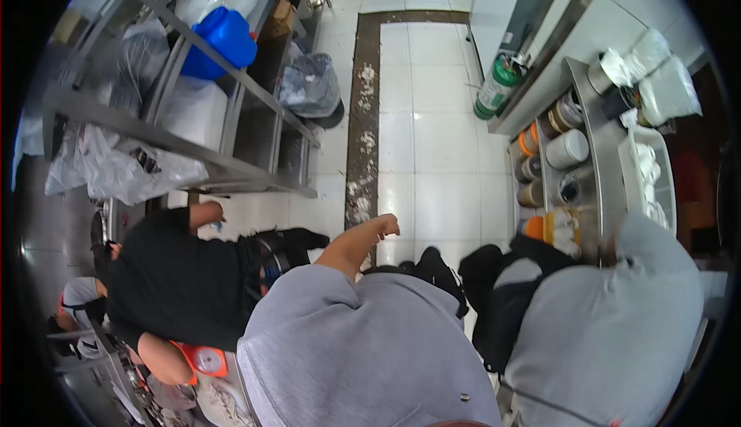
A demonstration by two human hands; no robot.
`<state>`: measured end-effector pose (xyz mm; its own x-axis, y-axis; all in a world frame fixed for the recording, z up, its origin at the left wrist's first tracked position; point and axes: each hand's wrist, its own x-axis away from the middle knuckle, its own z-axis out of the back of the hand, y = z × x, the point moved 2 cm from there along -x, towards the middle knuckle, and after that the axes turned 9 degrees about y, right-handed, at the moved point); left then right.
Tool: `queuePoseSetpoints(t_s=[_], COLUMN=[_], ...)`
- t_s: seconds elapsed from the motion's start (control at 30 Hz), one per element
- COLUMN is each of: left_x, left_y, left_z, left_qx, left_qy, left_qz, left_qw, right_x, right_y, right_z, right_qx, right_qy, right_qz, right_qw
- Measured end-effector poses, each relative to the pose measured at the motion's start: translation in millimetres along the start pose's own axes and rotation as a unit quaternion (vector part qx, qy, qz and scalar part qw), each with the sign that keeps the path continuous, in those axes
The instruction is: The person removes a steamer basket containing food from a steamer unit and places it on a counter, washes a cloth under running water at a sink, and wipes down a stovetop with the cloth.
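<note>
In the head view, the person's left hand [388,226] reached forward from a bare forearm, its fingers bent loosely inward. Whether it had hold of anything small could not be told, since the fingers were too small to read. The right hand was out of view, so its state could not be told either.

The thing nearest the left hand was a dark floor strip [364,111], flecked with white bits. The hand appeared above it, by its right edge, with the strip running away ahead; how high the hand hung could not be judged. White floor tiles [432,134] lay on both sides.

Ahead and to the left, well apart from the hand, a lined bin [310,86] stood beside a metal rack [255,91], which held a blue jug [220,43]. Ahead on the right, a green cylinder [495,87] stood upright near the wall, and a shelf unit [590,145] carried jars and a white basket [648,172].

A co-worker in black [181,273] was to the left, with an orange scale [207,361] close to one arm. A co-worker in grey [610,334] was to the right, beside the shelf unit.
</note>
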<state>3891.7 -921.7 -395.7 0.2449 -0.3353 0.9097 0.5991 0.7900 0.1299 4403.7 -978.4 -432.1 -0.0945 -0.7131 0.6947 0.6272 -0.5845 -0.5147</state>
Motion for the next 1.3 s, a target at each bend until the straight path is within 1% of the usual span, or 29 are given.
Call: queuePoseSetpoints(t_s=[0.07, 0.1, 0.13, 0.17, 0.27, 0.33, 0.4, 0.43, 0.5, 0.53, 0.57, 0.6, 0.63, 0.67, 0.7, 0.77, 0.83, 0.87, 0.93, 0.97, 1.0, 1.07, 1.1, 1.13, 1.17, 1.2, 1.23, 1.27, 1.3], left_x=[-28.3, -29.1, -26.3, -34.1, -64.7, -54.1, -53.5, -66.6, -79.4, -86.9, -103.0, -136.8, -140.9, -139.0, -151.4, -175.0, -208.4, -215.5, -224.8, -238.2, -246.2, -251.5, -245.2, -247.6, -249.9, -252.0, -255.8, -255.4, -250.1], left_y=[24.7, 41.6, 61.1, 76.3, 102.6, 106.4, 95.9, 83.8, 53.8, 34.1, 10.8, -17.9, -26.6, -26.9, -33.1, -38.1, -38.2, -25.3, 3.8, 11.9, 20.1, 52.2, 68.1, 78.3, 80.1, 75.2, 71.3, 63.7, 59.3], left_z=[50.2, 77.5, 106.7, 134.0, 208.5, 265.2, 318.0, 340.1, 384.4, 400.3, 415.7, 420.1, 432.7, 449.0, 462.4, 490.4, 519.2, 551.9, 613.5, 640.9, 667.2, 738.7, 767.8, 790.1, 806.4, 819.2, 828.3, 825.7, 812.8], left_qx=[0.023, 0.063, 0.101, 0.124, 0.198, 0.173, 0.148, 0.135, 0.293, 0.355, 0.422, 0.471, 0.489, 0.511, 0.521, 0.531, 0.53, 0.528, 0.521, 0.556, 0.552, 0.568, 0.583, 0.574, 0.574, 0.574, 0.576, 0.617, 0.667], left_qy=[0.001, 0.01, 0.019, -0.005, 0.021, 0.082, 0.102, 0.117, 0.122, 0.128, 0.117, 0.184, 0.182, 0.151, 0.122, 0.072, 0.011, 0.01, 0.065, 0.101, 0.098, 0.175, 0.215, 0.207, 0.256, 0.308, 0.309, 0.33, 0.358], left_qz=[-0.057, -0.071, -0.087, -0.085, -0.151, -0.165, -0.176, -0.193, -0.123, -0.064, -0.05, -0.077, -0.009, 0.065, 0.096, 0.158, 0.212, 0.204, 0.142, 0.115, 0.112, 0.019, -0.033, -0.04, -0.071, -0.097, -0.093, -0.061, -0.017], left_qw=[0.998, 0.995, 0.991, 0.989, 0.968, 0.968, 0.968, 0.965, 0.94, 0.924, 0.898, 0.86, 0.853, 0.844, 0.839, 0.829, 0.821, 0.824, 0.839, 0.817, 0.821, 0.804, 0.783, 0.791, 0.774, 0.753, 0.752, 0.712, 0.653], right_x=[-42.6, -62.3, -82.2, -102.3, -158.0, -190.0, -217.0, -230.1, -260.4, -275.9, -290.2, -310.0, -334.5, -348.4, -380.2, -472.4, -464.2, -456.8, -460.4, -427.9, -429.6, -444.4, -462.4, -482.0, -505.4, -522.3, -539.6, -570.1, -599.4], right_y=[-64.5, -94.6, -119.1, -142.5, -197.6, -230.6, -253.9, -263.1, -278.4, -289.7, -303.9, -323.1, -342.0, -387.6, -404.7, -419.2, -530.3, -590.4, -675.8, -765.2, -812.7, -870.6, -891.9, -917.2, -939.5, -971.9, -1010.7, -1036.8, -1058.6], right_z=[-16.3, -24.7, -33.8, -42.9, -65.1, -76.2, -79.2, -80.2, -84.1, -86.9, -91.6, -93.2, -97.6, -92.3, -102.8, -118.5, -143.1, -155.0, -188.5, -181.2, -187.7, -197.7, -201.6, -206.4, -211.1, -212.6, -216.0, -222.7, -225.2], right_qx=[0.009, 0.016, 0.024, 0.034, 0.084, 0.13, 0.197, 0.231, 0.303, 0.336, 0.369, 0.403, 0.429, 0.502, 0.453, 0.245, 0.111, 0.045, 0.101, 0.237, 0.233, 0.28, 0.301, 0.325, 0.361, 0.383, 0.437, 0.504, 0.528], right_qy=[-0.021, -0.03, -0.041, -0.051, -0.091, -0.125, -0.158, -0.173, -0.206, -0.217, -0.216, -0.189, -0.159, -0.057, -0.123, -0.092, -0.16, -0.19, -0.158, -0.178, -0.174, -0.181, -0.172, -0.164, -0.169, -0.21, -0.247, -0.282, -0.261], right_qz=[0.02, 0.028, 0.035, 0.042, 0.062, 0.078, 0.112, 0.137, 0.229, 0.291, 0.36, 0.419, 0.468, 0.405, 0.264, 0.258, 0.201, 0.167, 0.136, 0.192, 0.189, 0.202, 0.238, 0.275, 0.301, 0.247, 0.172, 0.202, 0.226], right_qw=[1.0, 0.999, 0.998, 0.997, 0.99, 0.98, 0.961, 0.948, 0.902, 0.869, 0.829, 0.791, 0.756, 0.762, 0.843, 0.93, 0.96, 0.966, 0.973, 0.936, 0.938, 0.921, 0.907, 0.89, 0.866, 0.865, 0.848, 0.791, 0.776])
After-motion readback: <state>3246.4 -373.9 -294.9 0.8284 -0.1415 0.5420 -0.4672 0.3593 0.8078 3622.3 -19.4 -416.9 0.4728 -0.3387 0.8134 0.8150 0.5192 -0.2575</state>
